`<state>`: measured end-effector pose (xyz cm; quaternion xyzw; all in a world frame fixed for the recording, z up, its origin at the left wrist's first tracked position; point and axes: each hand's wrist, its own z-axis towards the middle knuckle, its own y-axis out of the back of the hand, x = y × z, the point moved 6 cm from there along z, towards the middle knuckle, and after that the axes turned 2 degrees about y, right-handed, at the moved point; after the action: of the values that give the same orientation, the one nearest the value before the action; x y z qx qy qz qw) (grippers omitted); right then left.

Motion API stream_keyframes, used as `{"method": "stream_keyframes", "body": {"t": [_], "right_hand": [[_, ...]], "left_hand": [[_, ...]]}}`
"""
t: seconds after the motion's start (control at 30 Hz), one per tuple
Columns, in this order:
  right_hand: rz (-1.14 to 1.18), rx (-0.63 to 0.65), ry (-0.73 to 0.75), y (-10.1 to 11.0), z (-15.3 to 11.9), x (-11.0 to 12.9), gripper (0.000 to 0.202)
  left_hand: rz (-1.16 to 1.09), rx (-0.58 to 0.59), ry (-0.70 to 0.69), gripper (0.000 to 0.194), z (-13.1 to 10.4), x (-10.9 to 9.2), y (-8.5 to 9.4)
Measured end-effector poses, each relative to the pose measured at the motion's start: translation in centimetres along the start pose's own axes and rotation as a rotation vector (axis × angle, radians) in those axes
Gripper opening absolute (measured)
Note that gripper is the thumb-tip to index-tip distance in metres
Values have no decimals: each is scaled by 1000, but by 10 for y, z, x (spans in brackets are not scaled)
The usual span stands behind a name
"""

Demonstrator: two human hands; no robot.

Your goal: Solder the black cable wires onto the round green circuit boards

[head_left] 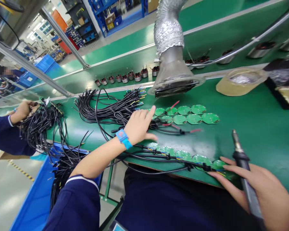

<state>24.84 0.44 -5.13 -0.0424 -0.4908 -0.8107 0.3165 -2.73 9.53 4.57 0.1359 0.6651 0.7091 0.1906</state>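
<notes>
My left hand (141, 125), a blue band on its wrist, is spread with nothing in it, over the cable ends beside two rows of round green circuit boards (194, 119). In my right hand (262, 189) lies a soldering iron (242, 160), its tip pointing away from me. The thumb and fingers of that hand are also at the right end of a nearer row of round boards (183, 155), by a black cable (168, 157) lying along the row. Black cables with coloured wire ends (106, 109) are heaped beyond my left forearm.
A fume hood on a silver duct (174, 70) hangs over the bench's middle. Small motors (137, 76) line the back rail. A tape roll (240, 81) sits back right. At left, a blue bin (36, 195) holds cables, and another person's hand (22, 111) is at a cable pile.
</notes>
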Motion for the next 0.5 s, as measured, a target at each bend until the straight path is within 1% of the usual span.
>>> {"method": "stream_keyframes", "body": {"t": [0.03,0.07,0.1,0.13,0.2,0.23,0.3,0.33,0.37,0.43,0.5], "right_hand": [[21,10,27,1,2,3,26],[40,16,49,2,3,6,25],[54,20,60,3,4,8,25],[60,19,61,4,5,9,25],[70,30,66,5,5,10,27],[64,38,72,6,5,11,29],[38,57,75,7,6,14,31],[22,64,72,8,6,15,32],[6,67,65,9,6,16,32],[-16,60,45,12,7,18,31],[-27,40,34,17,10,20,30]], "left_hand": [[12,68,-39,101,-2,-3,-15],[14,92,-60,100,-5,-2,-24],[5,83,-68,90,-9,1,-28],[-13,51,-66,75,-11,5,-28],[-73,-46,-50,45,-13,12,-21],[-109,-95,-48,36,-12,13,-15],[-159,-154,-57,26,-5,9,-8],[-167,-151,-72,25,-1,4,-7],[-164,-122,-95,23,4,-3,-8],[-134,-33,-140,23,12,-17,-15],[-90,30,-139,24,17,-26,-22]]}}
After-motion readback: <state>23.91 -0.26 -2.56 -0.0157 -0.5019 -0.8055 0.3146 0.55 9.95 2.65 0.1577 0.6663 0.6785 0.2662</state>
